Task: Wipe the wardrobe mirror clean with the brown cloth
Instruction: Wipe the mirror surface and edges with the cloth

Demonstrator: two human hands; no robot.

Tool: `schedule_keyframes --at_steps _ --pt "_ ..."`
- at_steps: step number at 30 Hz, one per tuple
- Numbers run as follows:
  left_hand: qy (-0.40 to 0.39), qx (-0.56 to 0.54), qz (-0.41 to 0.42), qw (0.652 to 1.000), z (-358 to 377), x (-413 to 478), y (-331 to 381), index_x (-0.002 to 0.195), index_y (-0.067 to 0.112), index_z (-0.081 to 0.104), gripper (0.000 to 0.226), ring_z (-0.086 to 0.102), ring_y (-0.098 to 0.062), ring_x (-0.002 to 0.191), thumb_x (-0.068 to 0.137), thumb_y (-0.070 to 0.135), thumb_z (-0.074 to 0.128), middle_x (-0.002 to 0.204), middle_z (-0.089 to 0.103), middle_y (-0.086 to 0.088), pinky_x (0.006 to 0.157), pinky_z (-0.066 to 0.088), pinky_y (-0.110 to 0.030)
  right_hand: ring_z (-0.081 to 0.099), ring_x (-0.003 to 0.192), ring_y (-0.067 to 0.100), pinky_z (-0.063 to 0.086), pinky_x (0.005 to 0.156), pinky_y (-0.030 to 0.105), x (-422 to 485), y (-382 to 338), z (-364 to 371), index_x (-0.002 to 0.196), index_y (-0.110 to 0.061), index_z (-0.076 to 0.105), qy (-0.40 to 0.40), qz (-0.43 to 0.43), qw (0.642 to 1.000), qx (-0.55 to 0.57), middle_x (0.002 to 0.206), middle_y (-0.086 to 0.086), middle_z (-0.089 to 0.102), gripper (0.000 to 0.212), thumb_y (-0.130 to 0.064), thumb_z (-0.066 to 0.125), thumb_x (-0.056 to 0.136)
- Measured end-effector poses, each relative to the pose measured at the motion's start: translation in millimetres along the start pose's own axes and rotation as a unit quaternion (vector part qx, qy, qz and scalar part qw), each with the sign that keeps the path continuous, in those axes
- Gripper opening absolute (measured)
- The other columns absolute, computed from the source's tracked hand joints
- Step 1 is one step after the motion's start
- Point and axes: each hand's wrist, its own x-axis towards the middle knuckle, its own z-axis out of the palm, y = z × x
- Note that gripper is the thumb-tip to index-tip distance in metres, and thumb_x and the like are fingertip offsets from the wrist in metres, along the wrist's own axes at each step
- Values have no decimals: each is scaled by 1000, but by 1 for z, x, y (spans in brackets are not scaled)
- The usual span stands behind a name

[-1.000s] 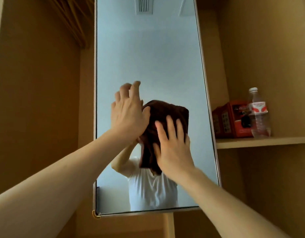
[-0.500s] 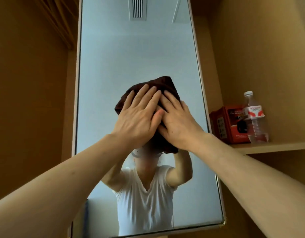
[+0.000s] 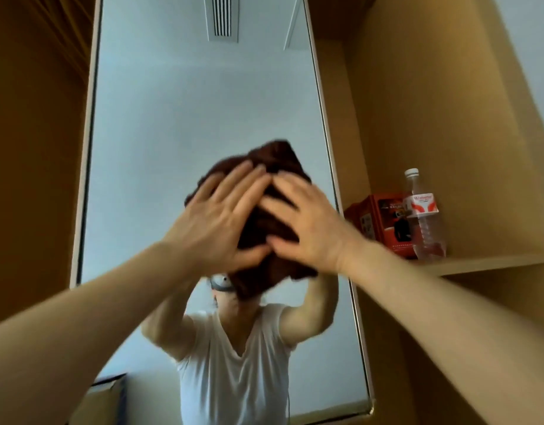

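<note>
Left hand (image 3: pixel 215 225) and right hand (image 3: pixel 307 222) — fingers flat, gripping nothing — press the brown cloth (image 3: pixel 277 161) to the middle of the mirror (image 3: pixel 188 102); wiping seems midway, the top probably undone.

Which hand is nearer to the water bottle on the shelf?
Right. The right hand presses the brown cloth, left of the water bottle; the left hand lies farther left.

This is a home or hotel bedroom, seen from inside a built-in wardrobe: tan wooden panels (image 3: pixel 433 118) flank a tall silver-framed mirror (image 3: pixel 203 102), and a wooden shelf (image 3: pixel 485 265) carries a clear plastic water bottle (image 3: pixel 424 222) and a red cardboard box (image 3: pixel 384 222) — a slatted ceiling vent (image 3: pixel 221 18) shows in the glass.
</note>
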Motion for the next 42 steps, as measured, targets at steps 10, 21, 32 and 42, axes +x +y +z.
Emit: schedule_keyframes --at_steps 10,21,32,42 --pt "17 -51 36 998 20 -56 66 144 7 36 90 20 -30 144 69 50 61 153 29 -12 114 19 -53 30 136 36 30 106 56 -96 -53 26 133 -13 48 55 70 995 44 143 23 37 50 -31 59 87" --pt "-6 -9 52 999 14 12 50 145 10 37 91 17 -26 145 68 52 59 155 26 -9 117 14 -46 29 136 41 34 104 58 -69 2 -5 138 -10 42 -42 75 995 -58 145 27 34 58 -39 50 88" --pt "9 -88 75 993 17 -23 79 135 5 50 84 21 -27 144 61 41 65 151 34 -10 115 16 -52 29 137 39 30 107 56 -109 -67 12 137 -10 40 -17 190 980 -58 145 26 35 53 -33 44 90" --pt "10 -66 27 997 1 36 40 139 11 44 83 17 -21 145 66 49 50 153 32 -6 118 11 -42 29 137 35 20 114 50 -37 -13 -28 138 -13 37 -100 145 975 -138 147 22 33 63 -33 54 82"
